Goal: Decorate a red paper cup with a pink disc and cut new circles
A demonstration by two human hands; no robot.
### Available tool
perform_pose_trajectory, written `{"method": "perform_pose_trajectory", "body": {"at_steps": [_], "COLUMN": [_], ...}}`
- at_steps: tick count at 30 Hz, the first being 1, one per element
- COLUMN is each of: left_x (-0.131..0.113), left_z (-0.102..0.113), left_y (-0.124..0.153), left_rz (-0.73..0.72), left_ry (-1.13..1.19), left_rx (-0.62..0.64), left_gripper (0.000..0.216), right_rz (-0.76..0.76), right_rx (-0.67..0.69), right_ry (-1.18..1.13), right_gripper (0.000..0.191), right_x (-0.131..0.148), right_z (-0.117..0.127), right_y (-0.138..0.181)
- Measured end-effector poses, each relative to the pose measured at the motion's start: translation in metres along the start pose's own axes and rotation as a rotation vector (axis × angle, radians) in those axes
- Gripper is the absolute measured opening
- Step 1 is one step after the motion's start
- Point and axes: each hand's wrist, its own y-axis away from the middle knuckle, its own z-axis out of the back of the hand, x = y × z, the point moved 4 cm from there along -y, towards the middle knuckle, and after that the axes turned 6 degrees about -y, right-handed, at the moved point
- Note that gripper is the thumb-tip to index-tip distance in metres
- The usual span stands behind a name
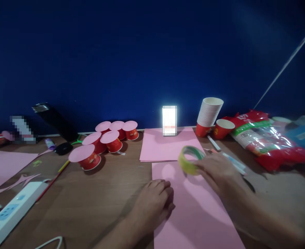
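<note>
In my right hand [217, 169] is a yellow-green roll of tape [185, 166], gripped at its right side and tilted above a pink paper sheet [183, 211]. My left hand [156, 197] rests at the left edge of that sheet with its fingers curled. Its fingertips are turned under, so I cannot see whether anything is between them. Behind the sheet lies a stack of pink paper [157, 148], and a bright phone [169, 121] stands upright on it, its screen blurred out.
Several red paper cups with pink discs [110, 141] stand upside down at left. Cup stack [211, 112], single cup [223, 128], plastic bag of cups [261, 138] and marker [234, 162] are at right. A power strip [17, 207], red pencil [48, 185] and black bottle [57, 121] lie left.
</note>
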Motion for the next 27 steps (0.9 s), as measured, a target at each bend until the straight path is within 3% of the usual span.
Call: {"method": "perform_pose_trajectory", "body": {"at_steps": [4,7,13,18,27], "left_x": [-0.005,-0.012,-0.024,-0.021,-0.021], "left_z": [-0.002,-0.01,-0.023,-0.022,-0.022], "left_y": [0.004,0.011,0.016,0.014,0.016], "left_rz": [-0.023,-0.067,-0.145,-0.12,-0.13], "left_ry": [-0.116,-0.295,-0.323,-0.312,-0.29], "left_rx": [-0.032,-0.058,-0.096,-0.064,-0.152], "left_gripper": [0.027,0.009,0.013,0.013,0.015], "right_rz": [0.089,0.08,0.129,0.151,0.126], "right_rx": [0.064,0.067,0.169,0.139,0.162], "right_ry": [-0.083,-0.105,-0.146,-0.124,-0.141], "right_gripper": [0.015,0.018,0.015,0.015,0.013], "right_x": [0.039,0.049,0.06,0.061,0.058], "right_z": [-0.023,-0.035,-0.06,-0.074,-0.08], "right_y": [-0.008,-0.013,-0.013,-0.01,-0.007]}}
